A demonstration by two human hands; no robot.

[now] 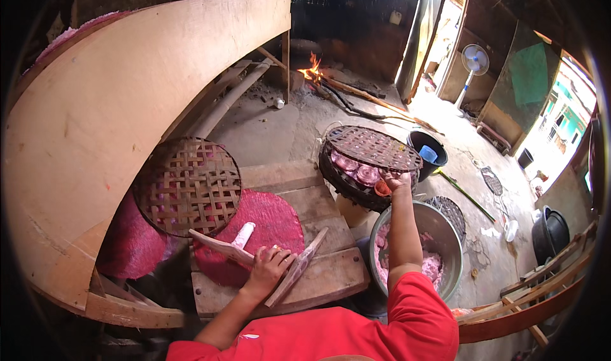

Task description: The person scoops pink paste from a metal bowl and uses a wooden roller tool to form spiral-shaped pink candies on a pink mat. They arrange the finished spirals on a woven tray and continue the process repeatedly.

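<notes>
My left hand is closed around the middle of a wooden tool with two flat board arms and a pale cylinder sticking out. The tool rests over a round pink-red mat on a plank bench. Reaching forward and right, my right hand grips the near edge of a round woven tray. That tray is tilted above a stack of dark woven trays. Pink coiled rounds show in the gap, and something orange is by my fingers.
A grey tub of pink dough-like mass stands beside my right arm. Another woven tray leans left of the bench, near a large curved wooden panel. Fire burns behind. A black bucket stands beyond the trays.
</notes>
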